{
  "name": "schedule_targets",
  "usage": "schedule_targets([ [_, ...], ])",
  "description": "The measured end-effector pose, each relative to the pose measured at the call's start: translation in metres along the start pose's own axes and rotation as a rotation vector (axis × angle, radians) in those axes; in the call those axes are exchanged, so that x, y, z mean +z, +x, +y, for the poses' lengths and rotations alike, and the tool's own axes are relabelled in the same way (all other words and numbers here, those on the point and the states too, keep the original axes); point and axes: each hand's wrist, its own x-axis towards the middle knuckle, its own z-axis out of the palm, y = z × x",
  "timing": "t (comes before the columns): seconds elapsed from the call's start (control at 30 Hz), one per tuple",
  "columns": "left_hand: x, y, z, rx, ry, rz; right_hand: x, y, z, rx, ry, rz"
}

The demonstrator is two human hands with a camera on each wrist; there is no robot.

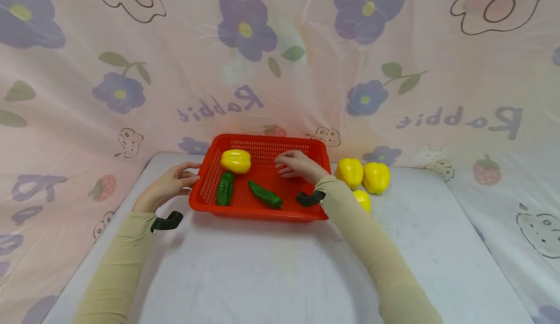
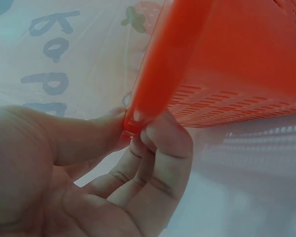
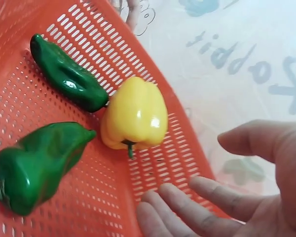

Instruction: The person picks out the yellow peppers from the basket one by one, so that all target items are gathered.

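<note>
Basket (image 1: pixel 262 212): plastic, smooth and glossy on the rim, perforated in the walls. Yellow peppers (image 3: pixel 136 111): smooth, high gloss, sharp highlights. Green peppers (image 3: pixel 69 76): glossy, skin gently dented. Sleeves (image 1: pixel 118 265): matt cloth, lightly wrinkled. Backdrop (image 1: pixel 302 95): thin plastic-looking sheet, creased, soft sheen. Tabletop (image 1: pixel 262 270): smooth, dull finish

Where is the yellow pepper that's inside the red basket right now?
In the head view, the yellow pepper sits in the back left part of the red basket, directly behind the green pepper nearest the left hand.
</note>
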Motion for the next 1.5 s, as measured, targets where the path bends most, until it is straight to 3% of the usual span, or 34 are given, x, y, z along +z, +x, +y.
schedule_targets([
  [0.33, -0.001, 0.001, 0.001, -0.012, 0.029, 0.003, 0.017, 0.024, 0.005, 0.026, 0.085, -0.027],
  [0.7, -0.001, -0.001, 0.003, -0.021, 0.013, -0.007, 0.032, 0.043, -0.001, 0.071, 0.179, -0.002],
  [1.2, -0.002, 0.001, 0.002, -0.012, -0.003, -0.017, 0.038, 0.053, 0.002, 0.122, 0.183, 0.024],
  [1.5, -0.001, 0.000, 0.002, -0.007, -0.003, -0.014, 0.055, 0.055, 0.000, 0.146, 0.137, 0.008],
])
